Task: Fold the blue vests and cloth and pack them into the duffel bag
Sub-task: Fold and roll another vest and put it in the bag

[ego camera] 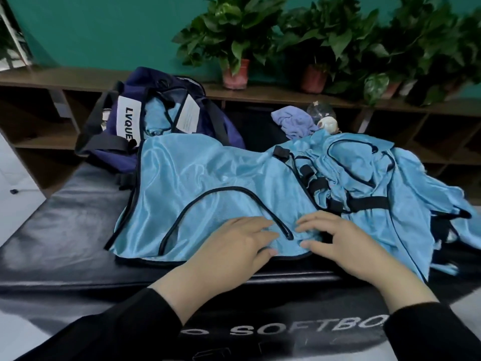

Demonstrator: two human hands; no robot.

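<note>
Satin-like sheen marks the blue vest (197, 183) spread flat on the black padded table (65, 230), so it looks light, limp and slippery. Left hand (234, 246) and right hand (341, 238) rest side by side on its near hem, fingers relaxed, gripping nothing. More vests (377, 178) lie heaped to the right; the navy duffel bag (130, 100) stands behind. Best taken by the dark-bound edges.

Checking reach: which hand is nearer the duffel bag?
Left. The left hand lies flat on the spread vest, below the duffel bag; the right hand lies farther right.
</note>
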